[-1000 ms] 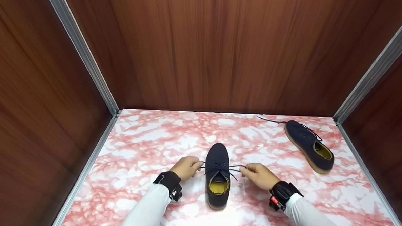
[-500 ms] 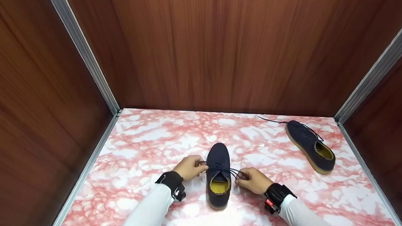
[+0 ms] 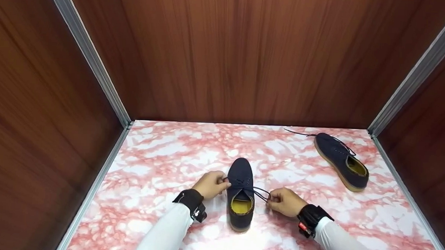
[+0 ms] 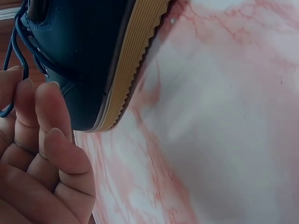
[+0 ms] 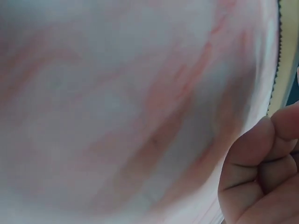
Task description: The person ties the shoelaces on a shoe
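A dark navy lace-up shoe (image 3: 241, 171) with a yellow lining stands upright on the table, toe pointing away from me. At its left side my left hand (image 3: 209, 184) pinches the shoelace between thumb and forefinger, close to the eyelets. In the left wrist view the shoelace (image 4: 17, 46) runs from the shoe's eyelets into those fingertips, while the other fingers curl loosely. My right hand (image 3: 286, 202) pinches the shoelace (image 3: 261, 192) off to the right of the shoe, and two strands stretch from the knot area to it. The right wrist view shows its curled fingers (image 5: 247, 154) beside the tan sole.
A second navy shoe (image 3: 332, 150) lies at the back right, one lace trailing left from it. The table (image 3: 158, 212) has a red-and-white marbled top. Brown wood-grain panels (image 3: 225, 57) with metal corner posts (image 3: 94, 59) enclose the back and both sides.
My left hand has moved in nearer the shoe. My right hand first came in toward the shoe and lower, then drew back right with the lace strands.
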Motion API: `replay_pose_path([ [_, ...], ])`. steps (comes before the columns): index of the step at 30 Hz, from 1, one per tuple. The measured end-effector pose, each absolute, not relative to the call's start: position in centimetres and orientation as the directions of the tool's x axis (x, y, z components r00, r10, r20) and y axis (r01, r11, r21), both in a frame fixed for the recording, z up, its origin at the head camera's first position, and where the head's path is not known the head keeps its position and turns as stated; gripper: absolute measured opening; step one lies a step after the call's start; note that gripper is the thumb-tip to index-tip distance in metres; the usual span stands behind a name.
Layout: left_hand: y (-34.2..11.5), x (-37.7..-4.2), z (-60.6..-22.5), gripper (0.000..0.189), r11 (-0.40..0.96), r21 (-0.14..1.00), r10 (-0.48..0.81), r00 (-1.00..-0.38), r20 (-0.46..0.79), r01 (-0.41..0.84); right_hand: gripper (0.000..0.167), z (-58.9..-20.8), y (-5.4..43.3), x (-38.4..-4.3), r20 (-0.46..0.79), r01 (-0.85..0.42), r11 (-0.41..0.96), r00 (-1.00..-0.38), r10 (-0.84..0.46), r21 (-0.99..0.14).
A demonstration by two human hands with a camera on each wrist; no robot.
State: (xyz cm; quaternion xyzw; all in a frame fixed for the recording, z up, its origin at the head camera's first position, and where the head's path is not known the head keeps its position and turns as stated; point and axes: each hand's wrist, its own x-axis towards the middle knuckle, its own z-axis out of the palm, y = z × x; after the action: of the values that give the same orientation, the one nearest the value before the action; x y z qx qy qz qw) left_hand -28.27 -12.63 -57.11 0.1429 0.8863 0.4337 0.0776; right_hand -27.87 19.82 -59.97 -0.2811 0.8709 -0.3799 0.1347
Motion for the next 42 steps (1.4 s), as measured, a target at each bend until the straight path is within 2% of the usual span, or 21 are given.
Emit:
replay_pose_path([
  [4,-12.5,-28.3,-56.9,0.013,0.591,0.786,0.319,-0.948,-0.020,0.182,0.010,-59.6,19.9,-27.9,-0.049,-0.367,0.564,-0.807,-0.589,-0.739],
  [9,-12.4,-28.2,-56.6,0.014,0.638,0.739,0.334,-0.943,-0.015,0.214,0.033,-58.7,19.7,-28.0,-0.057,-0.354,0.578,-0.817,-0.573,-0.735],
  [13,-12.2,-28.2,-56.3,0.020,0.688,0.673,0.368,-0.930,-0.001,0.271,0.021,-58.3,19.5,-28.1,-0.034,-0.383,0.587,-0.817,-0.575,-0.713],
  [15,-12.2,-28.2,-56.1,0.017,0.704,0.648,0.382,-0.924,-0.001,0.290,0.012,-58.1,19.3,-28.2,-0.033,-0.392,0.589,-0.813,-0.581,-0.707],
  [17,-12.2,-28.2,-56.0,0.015,0.711,0.638,0.392,-0.920,-0.010,0.296,0.011,-58.0,19.2,-28.2,-0.030,-0.403,0.591,-0.809,-0.587,-0.699],
  [24,-12.5,-28.3,-55.8,0.027,0.706,0.658,0.414,-0.907,-0.083,0.262,0.027,-57.0,19.1,-28.6,-0.033,-0.409,0.592,-0.804,-0.594,-0.695],
  [31,-12.7,-28.1,-55.6,0.037,0.709,0.643,0.446,-0.891,-0.089,0.290,0.042,-55.6,18.9,-29.1,-0.060,-0.345,0.549,-0.805,-0.590,-0.762],
  [37,-12.7,-28.1,-55.6,0.042,0.715,0.630,0.452,-0.888,-0.084,0.304,0.047,-55.1,18.8,-29.4,-0.034,-0.341,0.559,-0.832,-0.553,-0.755],
  [42,-12.8,-28.3,-56.2,0.041,0.744,0.580,0.424,-0.905,-0.025,0.332,0.045,-55.5,18.5,-29.3,0.020,-0.342,0.601,-0.879,-0.477,-0.722],
])
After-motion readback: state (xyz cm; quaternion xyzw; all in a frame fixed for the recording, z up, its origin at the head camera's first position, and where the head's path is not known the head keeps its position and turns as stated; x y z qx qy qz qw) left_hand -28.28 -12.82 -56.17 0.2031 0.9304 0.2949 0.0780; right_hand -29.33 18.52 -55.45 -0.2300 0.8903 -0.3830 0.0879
